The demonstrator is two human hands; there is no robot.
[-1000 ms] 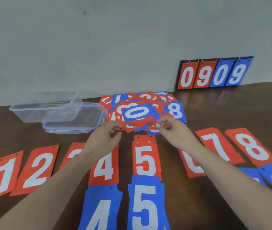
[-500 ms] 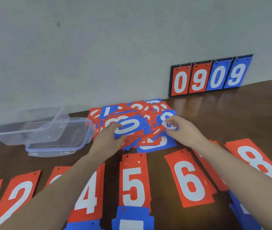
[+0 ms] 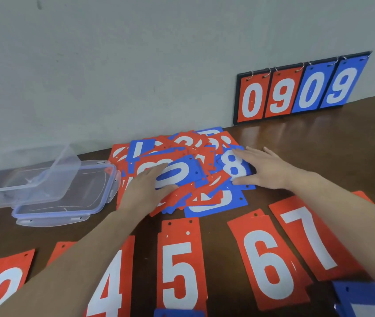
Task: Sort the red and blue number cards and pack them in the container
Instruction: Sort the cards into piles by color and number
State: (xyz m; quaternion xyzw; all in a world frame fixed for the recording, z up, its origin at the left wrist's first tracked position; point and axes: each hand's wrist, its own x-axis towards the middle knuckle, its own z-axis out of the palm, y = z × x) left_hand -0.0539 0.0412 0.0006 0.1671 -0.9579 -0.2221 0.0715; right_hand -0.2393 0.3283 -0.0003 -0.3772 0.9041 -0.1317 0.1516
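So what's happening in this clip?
A person is sorting number cards on a brown table. Both hands lie flat on a jumbled pile of red and blue cards: the left hand on a blue 0 card, the right hand beside a blue 8 card. Sorted red cards lie in a row nearer the camera. The clear container and its lid sit at the left, with no cards visible in them.

Clear plastic container (image 3: 22,179); glossy wooden table (image 3: 319,138)
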